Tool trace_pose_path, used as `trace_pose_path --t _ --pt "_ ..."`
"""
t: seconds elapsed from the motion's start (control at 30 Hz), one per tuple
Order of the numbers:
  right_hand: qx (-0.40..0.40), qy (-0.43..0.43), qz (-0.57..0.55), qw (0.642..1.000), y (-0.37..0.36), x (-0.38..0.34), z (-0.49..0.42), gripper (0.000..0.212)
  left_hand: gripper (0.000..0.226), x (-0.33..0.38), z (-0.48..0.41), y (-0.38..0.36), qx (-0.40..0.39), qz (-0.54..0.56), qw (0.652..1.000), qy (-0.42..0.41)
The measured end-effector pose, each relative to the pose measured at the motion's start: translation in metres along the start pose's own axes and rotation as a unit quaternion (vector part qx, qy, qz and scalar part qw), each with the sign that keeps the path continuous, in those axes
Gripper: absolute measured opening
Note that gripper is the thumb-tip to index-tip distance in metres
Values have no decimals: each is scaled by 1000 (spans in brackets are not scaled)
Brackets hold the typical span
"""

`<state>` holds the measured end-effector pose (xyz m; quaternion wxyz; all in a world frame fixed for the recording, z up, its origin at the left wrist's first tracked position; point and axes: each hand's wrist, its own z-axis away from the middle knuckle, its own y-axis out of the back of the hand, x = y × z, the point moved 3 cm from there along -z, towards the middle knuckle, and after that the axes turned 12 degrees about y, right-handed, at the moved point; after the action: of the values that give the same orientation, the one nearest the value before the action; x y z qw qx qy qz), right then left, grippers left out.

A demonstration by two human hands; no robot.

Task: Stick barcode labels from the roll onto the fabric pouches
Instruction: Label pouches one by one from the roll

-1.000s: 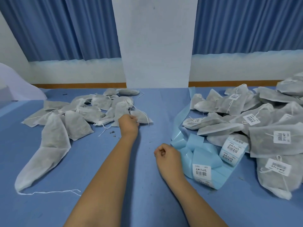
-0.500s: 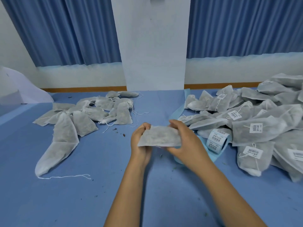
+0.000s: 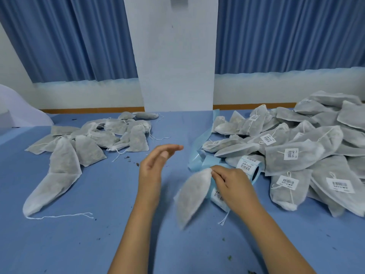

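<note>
My right hand (image 3: 232, 183) pinches the top corner of a grey fabric pouch (image 3: 190, 196), which hangs tilted just above the blue table (image 3: 98, 234). Its drawstring dangles below my wrist. My left hand (image 3: 156, 165) hovers to the pouch's left with straight fingers and holds nothing. The label roll (image 3: 247, 167) lies just behind my right hand, with its pale blue backing strip (image 3: 199, 161) trailing off to the left and one barcode label showing under my hand. Unlabelled pouches (image 3: 88, 143) lie in a heap at the left. Labelled pouches (image 3: 296, 155) are piled at the right.
A white pillar (image 3: 177, 66) rises behind the table between blue curtains (image 3: 69, 36). White fabric (image 3: 23, 107) bulges at the far left edge. Small dark crumbs are scattered on the tablecloth near the middle.
Half a second ago both hands held the pouch flat between them. Now my left hand has let go and opened, and my right hand has carried the pouch right, toward the label roll.
</note>
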<state>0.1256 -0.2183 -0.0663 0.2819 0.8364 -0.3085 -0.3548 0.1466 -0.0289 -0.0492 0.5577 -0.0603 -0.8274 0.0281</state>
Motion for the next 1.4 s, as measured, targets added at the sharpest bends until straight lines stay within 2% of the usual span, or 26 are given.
trace_pose_path --t 0.1,0.17,0.27,0.4,0.47,0.53,0.67,0.77,0.87,0.93,1.03,1.1,1.2,1.3,1.4 --pt "-25 40 47 998 -3 -6 0 20 20 -2 10 -28 -124 -183 975 4" --pt "-29 60 45 997 -4 -9 -3 14 19 -9 12 -40 -153 -251 955 33" --pt "24 81 -10 996 2 -12 -4 12 21 -11 12 -43 -123 -228 964 53" --pt "108 84 -69 988 17 -3 -2 6 22 -8 6 -27 -21 -208 975 82" --pt "127 93 -18 987 22 2 -1 7 16 -9 6 -24 -39 -199 971 124" --pt "158 96 32 982 24 4 1 7 13 -11 9 -28 -92 -180 966 159" --pt "236 50 9 970 27 7 3 10 18 -10 14 -37 -156 -130 960 192" --pt "227 21 -11 974 20 4 2 12 16 -2 15 -40 -145 -28 976 162" --pt "168 40 -25 985 9 -4 1 12 14 6 14 -36 -68 62 989 118" --pt "112 80 -35 990 4 -9 1 13 13 5 13 -31 -14 26 996 89" --pt "68 157 -18 985 1 -17 2 10 15 -4 12 -26 21 -97 993 57" --pt "86 179 4 980 6 -18 2 9 15 -9 10 -28 1 -192 981 21" --pt "151 195 20 969 16 -16 2 7 13 -12 10 -31 -71 -244 967 15" --pt "191 174 -9 966 20 -15 3 6 6 -12 12 -37 -132 -233 962 48" --pt "213 56 -129 967 19 -11 2 9 7 -10 15 -39 -136 -179 971 77"
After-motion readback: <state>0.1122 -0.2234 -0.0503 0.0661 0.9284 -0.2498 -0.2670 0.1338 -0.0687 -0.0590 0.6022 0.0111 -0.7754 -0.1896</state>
